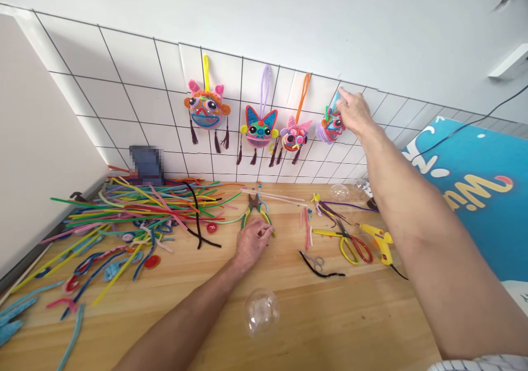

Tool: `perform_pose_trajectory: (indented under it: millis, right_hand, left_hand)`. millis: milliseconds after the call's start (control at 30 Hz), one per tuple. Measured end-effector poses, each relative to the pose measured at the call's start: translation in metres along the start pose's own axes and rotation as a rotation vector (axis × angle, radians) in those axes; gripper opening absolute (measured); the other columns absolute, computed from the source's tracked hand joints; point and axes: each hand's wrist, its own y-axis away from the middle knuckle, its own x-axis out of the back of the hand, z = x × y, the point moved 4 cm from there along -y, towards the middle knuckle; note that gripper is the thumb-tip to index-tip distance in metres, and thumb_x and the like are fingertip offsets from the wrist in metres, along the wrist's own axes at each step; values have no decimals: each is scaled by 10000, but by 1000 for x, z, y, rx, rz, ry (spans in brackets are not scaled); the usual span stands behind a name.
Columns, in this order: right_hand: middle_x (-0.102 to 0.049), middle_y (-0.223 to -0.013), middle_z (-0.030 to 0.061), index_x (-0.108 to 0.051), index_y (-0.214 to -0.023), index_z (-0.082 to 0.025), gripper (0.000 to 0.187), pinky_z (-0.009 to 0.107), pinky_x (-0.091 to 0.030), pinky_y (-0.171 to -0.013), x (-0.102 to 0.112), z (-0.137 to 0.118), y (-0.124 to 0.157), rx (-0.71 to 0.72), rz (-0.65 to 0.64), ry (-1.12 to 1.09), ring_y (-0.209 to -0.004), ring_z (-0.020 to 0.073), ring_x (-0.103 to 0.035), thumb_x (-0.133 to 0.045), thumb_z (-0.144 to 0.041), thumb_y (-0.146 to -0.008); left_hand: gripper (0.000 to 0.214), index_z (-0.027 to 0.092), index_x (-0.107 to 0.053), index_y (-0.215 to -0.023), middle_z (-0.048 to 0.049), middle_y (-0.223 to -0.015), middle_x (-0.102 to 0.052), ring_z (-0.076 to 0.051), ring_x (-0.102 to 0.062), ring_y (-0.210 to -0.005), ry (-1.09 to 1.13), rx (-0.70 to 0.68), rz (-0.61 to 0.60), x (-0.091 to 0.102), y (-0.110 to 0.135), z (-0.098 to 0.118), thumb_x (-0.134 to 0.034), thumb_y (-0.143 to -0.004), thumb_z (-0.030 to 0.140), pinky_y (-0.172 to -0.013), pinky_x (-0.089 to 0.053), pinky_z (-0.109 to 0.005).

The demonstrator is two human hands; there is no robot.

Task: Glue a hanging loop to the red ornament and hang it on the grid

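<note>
Faced a white wall [132, 101] ruled in dark squares, above a wooden table [350, 316] heaped at the left with coloured pipe cleaners [136, 206]. Held the hands well apart. Held the right hand [353, 109] high against the wall, at the blue loop [335, 100] of the rightmost hanging ornament [329, 129]. Could not tell pinching from mere touching there, nor make out any fixing. Rested the left hand [253, 242] low, curled over the handles of the open pliers [254, 204] on the table; could not tell gripping from resting.

Risked, by tugging or by letting go off-centre, slipping the loop loose and dropping the ornament towards the clear dome [340, 193] near the foot of the wall, perhaps cracking it or stripping trim. Risked too, by lowering the right arm [424, 211] carelessly, brushing the yellow glue gun [383, 243], with no visible sign of hot or cold, or catching the scissors [350, 238] beside it. By squeezing the pliers unwatched, risked nipping the pale blue stem [260, 197] just beside them. By sweeping the left forearm [193, 310] sideways, risked nudging the clear ball [262, 313] near it, seemingly free to roll for want of any visible prop.
</note>
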Motion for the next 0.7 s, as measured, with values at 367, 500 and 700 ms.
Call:
perform_pose_trajectory:
  millis: [367, 500, 700]
  right_hand:
    - [-588, -1571, 92, -383, -1697, -363, 746, 617, -245, -1266, -1, 0, 1, 9, -19, -38, -1527, 414, -360, -228, -756, -1082]
    - [-599, -1570, 80, -370, -1701, -368, 785, 599, -263, -1264, -1, -1, 0, 16, -15, -31, -1497, 398, -394, -158, -782, -1069]
    - [-605, -1563, 98, -359, -1706, -324, 773, 570, -330, -1230, -1, -3, -1, 7, -9, -18, -1399, 369, -491, -97, -720, -1097]
  left_hand:
    - [178, 233, -815, -883, -22, -859, -734, -144, -655, -746, -16, 6, -6, 0, 1, 1, -679, -997, 237, -729, -495, -268]
    - [181, 232, -811, -865, -22, -870, -738, -143, -653, -745, -8, 5, -1, 0, 1, 1, -683, -993, 221, -724, -497, -265]
    - [175, 230, -813, -868, -18, -857, -730, -141, -657, -743, -15, 9, -8, 0, 0, 2, -690, -992, 218, -721, -492, -261]
